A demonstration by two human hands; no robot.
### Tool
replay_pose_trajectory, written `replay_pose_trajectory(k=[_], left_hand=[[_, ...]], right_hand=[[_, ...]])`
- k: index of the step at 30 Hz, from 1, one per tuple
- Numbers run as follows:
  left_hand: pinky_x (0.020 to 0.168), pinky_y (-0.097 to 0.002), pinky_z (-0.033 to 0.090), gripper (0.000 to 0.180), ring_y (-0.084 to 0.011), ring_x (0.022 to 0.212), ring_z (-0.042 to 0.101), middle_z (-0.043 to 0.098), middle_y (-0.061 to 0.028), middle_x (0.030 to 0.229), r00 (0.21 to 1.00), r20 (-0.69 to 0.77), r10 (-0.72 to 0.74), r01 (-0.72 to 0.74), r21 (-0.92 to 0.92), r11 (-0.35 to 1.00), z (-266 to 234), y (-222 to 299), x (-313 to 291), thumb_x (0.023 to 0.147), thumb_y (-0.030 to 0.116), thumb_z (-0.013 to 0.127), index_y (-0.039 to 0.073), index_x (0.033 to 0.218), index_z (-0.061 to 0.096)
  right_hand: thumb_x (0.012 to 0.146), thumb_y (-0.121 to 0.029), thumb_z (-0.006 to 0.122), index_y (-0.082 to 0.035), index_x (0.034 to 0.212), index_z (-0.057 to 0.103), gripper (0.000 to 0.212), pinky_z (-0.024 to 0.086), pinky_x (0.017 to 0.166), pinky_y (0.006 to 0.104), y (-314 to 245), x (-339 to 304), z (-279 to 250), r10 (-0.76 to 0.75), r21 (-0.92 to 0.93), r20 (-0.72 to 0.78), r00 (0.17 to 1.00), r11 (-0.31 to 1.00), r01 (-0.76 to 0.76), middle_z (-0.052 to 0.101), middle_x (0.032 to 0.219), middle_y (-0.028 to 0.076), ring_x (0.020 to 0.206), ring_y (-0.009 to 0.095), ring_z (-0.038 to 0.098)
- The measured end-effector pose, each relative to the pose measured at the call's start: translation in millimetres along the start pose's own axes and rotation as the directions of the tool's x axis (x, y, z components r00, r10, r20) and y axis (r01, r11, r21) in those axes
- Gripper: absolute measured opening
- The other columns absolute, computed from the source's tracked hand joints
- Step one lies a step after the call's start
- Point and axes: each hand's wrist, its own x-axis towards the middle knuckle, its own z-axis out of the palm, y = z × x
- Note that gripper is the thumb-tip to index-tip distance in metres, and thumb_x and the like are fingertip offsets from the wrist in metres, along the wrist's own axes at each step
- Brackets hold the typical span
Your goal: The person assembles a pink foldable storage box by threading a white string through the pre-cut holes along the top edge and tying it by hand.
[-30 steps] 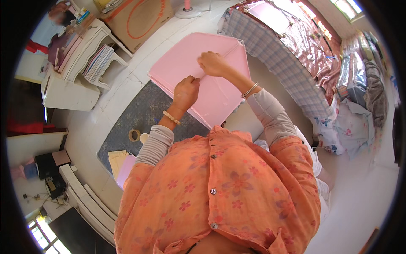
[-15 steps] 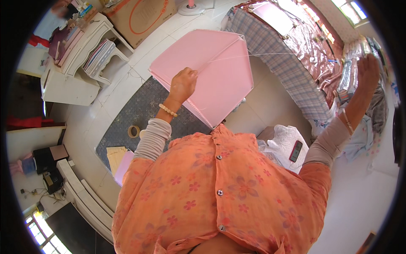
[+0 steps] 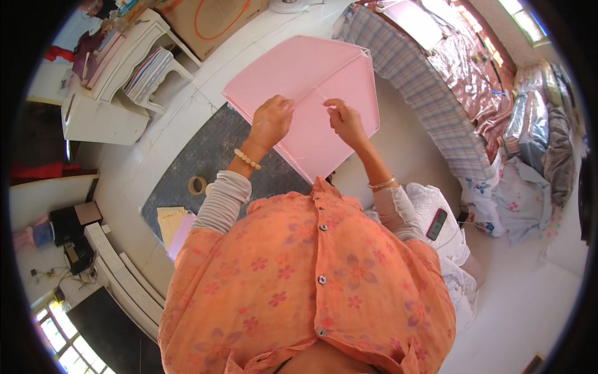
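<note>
Both your hands are pinched on a large pink kite-shaped paper sheet (image 3: pixel 324 93), held up in front of your chest.

Your left hand (image 3: pixel 271 121) has its fingers closed on the sheet's middle beside the thin stiffening rib, and your right hand (image 3: pixel 346 121) pinches narrowly at what looks like a fine thread, just across from the left fingers. The sheet looks light, thin and easily creased or torn, so I'd hold it at the rib, not the bare paper. Below your left fingers lie the grey floor mat (image 3: pixel 205 156) and a roll of tan tape (image 3: pixel 197 185); beyond your right fingers runs the checked bed cover (image 3: pixel 430 100). Half a second ago your right arm was flung out wide toward the bed; it has come back to the sheet.
</note>
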Motion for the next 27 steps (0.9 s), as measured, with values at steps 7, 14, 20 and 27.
replay_pose_trajectory(k=[7, 14, 20, 27], left_hand=[[0.071, -0.0371, 0.053, 0.016, -0.0282, 0.081, 0.062, 0.061, -0.0098, 0.089, 1.000, 0.008, -0.008, 0.008, -0.004, 1.000, 0.8, 2.7, -0.7, 0.085, 0.010, 0.062, 0.003, 0.098, 0.065], [0.071, -0.0367, 0.053, 0.016, -0.0279, 0.080, 0.062, 0.061, -0.0095, 0.088, 1.000, 0.006, -0.010, 0.010, -0.010, 1.000, 0.7, 3.6, 0.0, 0.084, 0.010, 0.063, 0.003, 0.098, 0.065], [0.071, -0.0364, 0.053, 0.015, -0.0263, 0.081, 0.062, 0.059, -0.0083, 0.085, 1.000, 0.015, 0.002, -0.003, 0.026, 1.000, 1.8, 4.2, -0.9, 0.083, 0.010, 0.063, 0.005, 0.097, 0.064], [0.071, -0.0366, 0.052, 0.014, -0.0265, 0.080, 0.062, 0.058, -0.0086, 0.084, 0.999, 0.001, 0.033, -0.033, -0.034, 0.999, 7.3, 11.1, -2.3, 0.082, 0.008, 0.062, 0.005, 0.096, 0.063]], right_hand=[[0.092, -0.007, 0.053, -0.005, 0.112, 0.064, 0.023, 0.050, 0.063, 0.0361, -19.7, 6.7, 19.8, -0.102, -0.077, -0.041, 0.994, 0.992, 0.099, 0.065, 0.076, 0.019, 0.063, 0.029, 0.063], [0.090, -0.004, 0.052, -0.003, 0.113, 0.065, 0.026, 0.050, 0.065, 0.0364, -22.5, 3.1, 16.2, -0.062, -0.118, -0.013, 0.998, 0.991, 0.060, 0.067, 0.084, 0.021, 0.066, 0.030, 0.065], [0.090, -0.004, 0.052, -0.003, 0.111, 0.065, 0.025, 0.051, 0.064, 0.0365, -21.5, 3.4, 18.6, -0.119, -0.102, -0.046, 0.992, 0.988, 0.114, 0.067, 0.084, 0.020, 0.066, 0.030, 0.065], [0.091, -0.007, 0.053, -0.006, 0.103, 0.062, 0.015, 0.051, 0.064, 0.0401, -8.3, 7.7, 33.6, -0.213, -0.119, -0.194, 0.958, 0.974, 0.192, 0.066, 0.081, 0.018, 0.071, 0.035, 0.065]])
